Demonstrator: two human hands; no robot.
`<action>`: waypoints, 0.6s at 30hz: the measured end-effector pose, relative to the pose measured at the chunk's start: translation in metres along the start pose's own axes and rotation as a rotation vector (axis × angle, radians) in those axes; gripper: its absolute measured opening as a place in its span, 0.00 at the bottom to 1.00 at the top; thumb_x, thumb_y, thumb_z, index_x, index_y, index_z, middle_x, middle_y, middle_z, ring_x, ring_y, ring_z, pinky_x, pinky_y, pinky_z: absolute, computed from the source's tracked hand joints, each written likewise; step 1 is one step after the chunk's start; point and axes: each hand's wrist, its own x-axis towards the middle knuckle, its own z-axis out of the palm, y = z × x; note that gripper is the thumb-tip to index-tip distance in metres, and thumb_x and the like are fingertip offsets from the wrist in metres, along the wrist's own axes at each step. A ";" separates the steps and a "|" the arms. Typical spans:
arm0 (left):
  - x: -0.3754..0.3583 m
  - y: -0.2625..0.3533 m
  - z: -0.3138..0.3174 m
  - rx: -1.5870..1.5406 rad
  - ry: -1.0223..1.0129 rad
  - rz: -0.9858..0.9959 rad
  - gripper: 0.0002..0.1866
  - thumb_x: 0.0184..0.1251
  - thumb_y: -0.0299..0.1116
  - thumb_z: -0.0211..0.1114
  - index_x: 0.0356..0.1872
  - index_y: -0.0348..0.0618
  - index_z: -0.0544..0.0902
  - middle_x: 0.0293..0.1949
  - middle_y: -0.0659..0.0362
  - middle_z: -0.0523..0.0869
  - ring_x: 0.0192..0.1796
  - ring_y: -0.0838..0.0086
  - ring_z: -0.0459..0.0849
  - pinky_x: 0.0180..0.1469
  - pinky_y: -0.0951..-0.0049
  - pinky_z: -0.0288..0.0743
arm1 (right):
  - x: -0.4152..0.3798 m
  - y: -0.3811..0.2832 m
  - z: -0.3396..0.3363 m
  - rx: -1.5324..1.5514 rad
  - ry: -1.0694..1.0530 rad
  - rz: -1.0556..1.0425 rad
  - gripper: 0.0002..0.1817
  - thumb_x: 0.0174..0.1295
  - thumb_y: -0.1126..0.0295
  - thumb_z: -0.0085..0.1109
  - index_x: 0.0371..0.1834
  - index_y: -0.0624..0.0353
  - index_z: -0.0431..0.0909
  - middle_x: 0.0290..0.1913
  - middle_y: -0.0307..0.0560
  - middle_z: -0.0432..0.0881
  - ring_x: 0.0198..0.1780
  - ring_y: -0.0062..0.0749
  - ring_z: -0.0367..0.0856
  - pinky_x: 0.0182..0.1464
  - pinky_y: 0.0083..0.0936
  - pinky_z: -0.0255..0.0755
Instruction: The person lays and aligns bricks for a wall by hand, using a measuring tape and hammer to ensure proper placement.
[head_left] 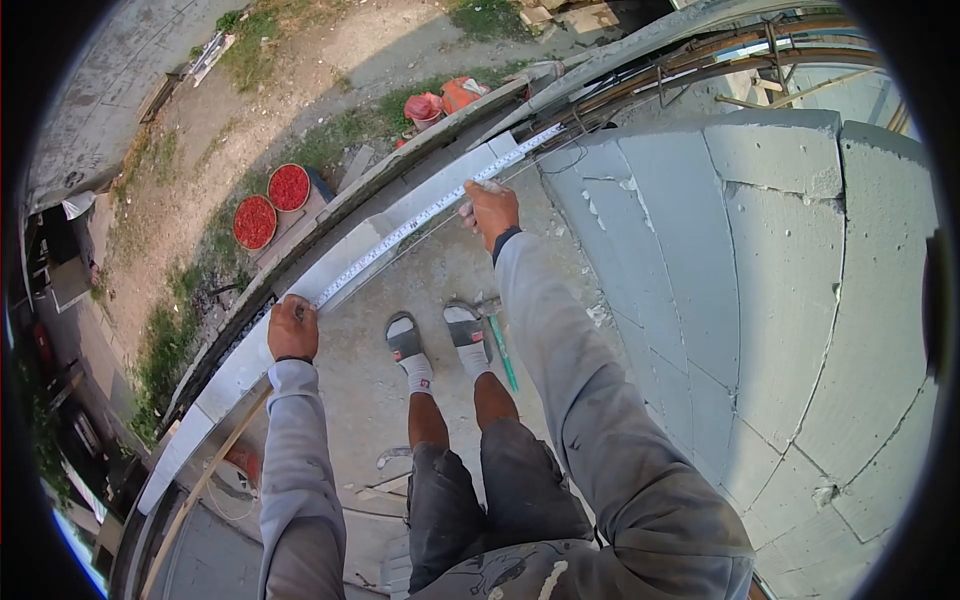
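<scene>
A white measuring tape (420, 218) with dark markings lies stretched along a row of pale blocks (340, 248) on a low wall. My left hand (293, 328) is closed at the tape's near left end, resting over the blocks. Further along, my right hand (492, 212) is closed with its fingertips at the tape's lower edge; what it pinches, if anything, is hidden. The tape runs on past this hand towards the upper right. A thin string (440, 222) runs beside the tape on my side.
A tall block wall (740, 280) stands on my right. By my sandalled feet lies a hammer with a green handle (503, 352). Outside the low wall are two round trays of red produce (255, 222) and a red bag (424, 107). Metal bars (690, 72) lie at the upper right.
</scene>
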 end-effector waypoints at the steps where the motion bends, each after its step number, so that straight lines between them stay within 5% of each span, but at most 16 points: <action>1: 0.000 0.000 -0.001 0.000 -0.013 0.004 0.06 0.55 0.32 0.65 0.31 0.44 0.78 0.31 0.51 0.79 0.36 0.57 0.80 0.41 0.61 0.73 | 0.000 0.001 0.000 0.000 -0.001 0.001 0.11 0.61 0.63 0.56 0.36 0.61 0.77 0.18 0.42 0.77 0.12 0.21 0.67 0.13 0.21 0.57; 18: -0.005 -0.015 0.000 0.057 0.007 0.000 0.06 0.56 0.33 0.64 0.30 0.43 0.79 0.32 0.51 0.80 0.37 0.57 0.80 0.41 0.61 0.73 | -0.009 0.007 0.004 0.018 -0.064 0.019 0.11 0.60 0.62 0.57 0.33 0.60 0.76 0.17 0.41 0.76 0.12 0.20 0.66 0.13 0.20 0.57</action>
